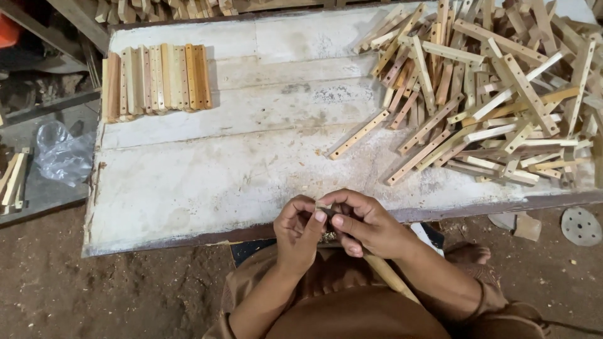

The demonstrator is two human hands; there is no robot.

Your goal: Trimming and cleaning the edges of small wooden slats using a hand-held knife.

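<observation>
My left hand (pixel 300 231) and my right hand (pixel 363 223) meet just below the front edge of a worn white board (pixel 207 182). Together they pinch a small dark piece between the fingertips; what it is I cannot tell. A pale wooden stick (pixel 388 276) runs from under my right hand down across my lap. A large loose heap of drilled wooden strips (pixel 490 94) covers the board's right side. A neat row of similar strips (pixel 157 78) lies side by side at the far left.
A crumpled clear plastic bag (pixel 59 150) lies left of the board beside a few strips (pixel 14 179). My bare foot (pixel 468 253) rests on the dirt floor at right, near a round grey disc (pixel 580 226). More strips are stacked beyond the board.
</observation>
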